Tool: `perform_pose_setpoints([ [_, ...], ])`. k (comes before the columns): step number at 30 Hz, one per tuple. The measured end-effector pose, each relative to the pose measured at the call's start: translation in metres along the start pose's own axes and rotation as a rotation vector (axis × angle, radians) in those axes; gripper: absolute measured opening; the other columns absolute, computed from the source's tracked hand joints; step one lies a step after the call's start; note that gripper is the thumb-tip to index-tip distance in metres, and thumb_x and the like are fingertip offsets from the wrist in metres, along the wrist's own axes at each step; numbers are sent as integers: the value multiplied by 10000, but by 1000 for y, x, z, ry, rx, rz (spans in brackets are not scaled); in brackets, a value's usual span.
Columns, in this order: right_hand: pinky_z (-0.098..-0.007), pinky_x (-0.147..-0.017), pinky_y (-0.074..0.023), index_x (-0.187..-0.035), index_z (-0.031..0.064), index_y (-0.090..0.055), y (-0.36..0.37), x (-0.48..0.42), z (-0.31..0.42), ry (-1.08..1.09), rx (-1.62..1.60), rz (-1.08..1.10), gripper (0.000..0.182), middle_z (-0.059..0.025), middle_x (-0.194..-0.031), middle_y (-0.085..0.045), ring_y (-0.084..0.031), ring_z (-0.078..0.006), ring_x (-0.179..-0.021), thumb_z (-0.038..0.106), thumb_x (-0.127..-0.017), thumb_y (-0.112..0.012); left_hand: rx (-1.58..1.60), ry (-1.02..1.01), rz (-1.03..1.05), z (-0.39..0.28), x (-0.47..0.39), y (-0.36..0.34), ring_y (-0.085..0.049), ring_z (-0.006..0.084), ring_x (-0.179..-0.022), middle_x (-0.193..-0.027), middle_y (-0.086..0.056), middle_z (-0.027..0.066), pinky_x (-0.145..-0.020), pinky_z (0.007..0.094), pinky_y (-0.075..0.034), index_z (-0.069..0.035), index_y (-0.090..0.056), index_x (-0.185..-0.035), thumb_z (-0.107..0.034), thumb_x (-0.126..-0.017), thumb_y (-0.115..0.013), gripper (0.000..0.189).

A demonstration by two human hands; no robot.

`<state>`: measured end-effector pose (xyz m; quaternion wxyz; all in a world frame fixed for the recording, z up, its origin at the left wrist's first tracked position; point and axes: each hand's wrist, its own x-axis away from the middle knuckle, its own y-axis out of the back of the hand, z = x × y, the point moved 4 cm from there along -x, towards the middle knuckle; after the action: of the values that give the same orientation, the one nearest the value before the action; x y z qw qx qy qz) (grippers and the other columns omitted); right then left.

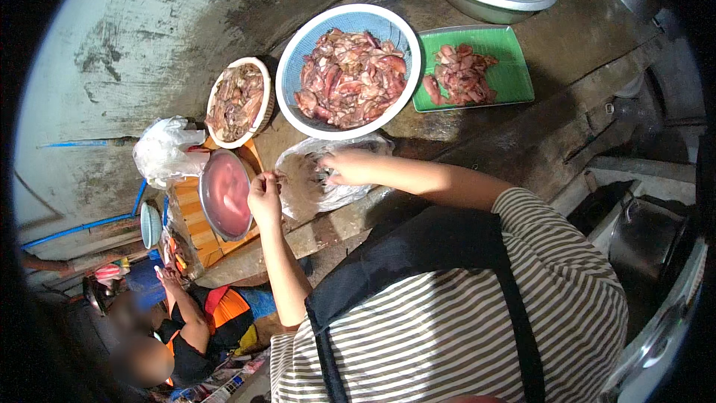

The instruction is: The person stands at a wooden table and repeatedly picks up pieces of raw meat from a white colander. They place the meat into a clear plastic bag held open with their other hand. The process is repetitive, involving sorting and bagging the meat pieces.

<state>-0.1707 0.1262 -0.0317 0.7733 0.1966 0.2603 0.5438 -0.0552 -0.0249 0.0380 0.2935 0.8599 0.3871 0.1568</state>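
My left hand point(265, 196), its thumb and fingers pinched together, is raised at the left edge of a clear plastic bag point(358, 193). Something small and dark shows at its fingertips, too unclear to name. My right hand point(349, 167) reaches over the bag's middle with fingers bent down and partly apart; whether they grip anything is hidden. Brownish contents show through the bag. Directly beyond it stands a blue basket with a white rim point(283, 98), full of raw meat pieces. Left of my left hand is a metal bowl point(202, 201) with pieces in pink liquid.
A small white basket of meat point(267, 106), a green tray point(520, 78) with meat pieces and a large basin point(545, 3) stand on the worktop. A white plastic bag point(162, 151) lies by the wall. Another person point(193, 330) is at the lower left, near a light-blue basket point(150, 225).
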Motion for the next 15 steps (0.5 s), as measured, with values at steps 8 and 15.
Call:
perform_pose_setpoints([
  [8,-389,-775,-418,-960,11,-568,-15,33,-49,-98,62,149,263,-197,-931,-562,-545,-317,-859,141,-736,-525,-115,-541,438,-179,12,-134,-597,228,-805,-859,-612,140,-719,315,-456,-29,-597,-937,-86,-784,-515,182],
  [15,-395,-739,-424,-956,12,-568,58,47,-38,79,-221,-273,254,-170,-875,-586,-558,-304,-801,116,-728,-527,176,-461,522,-204,20,-189,-579,219,-818,-894,-601,140,-733,313,-444,-22,-588,-951,-149,-776,-553,220],
])
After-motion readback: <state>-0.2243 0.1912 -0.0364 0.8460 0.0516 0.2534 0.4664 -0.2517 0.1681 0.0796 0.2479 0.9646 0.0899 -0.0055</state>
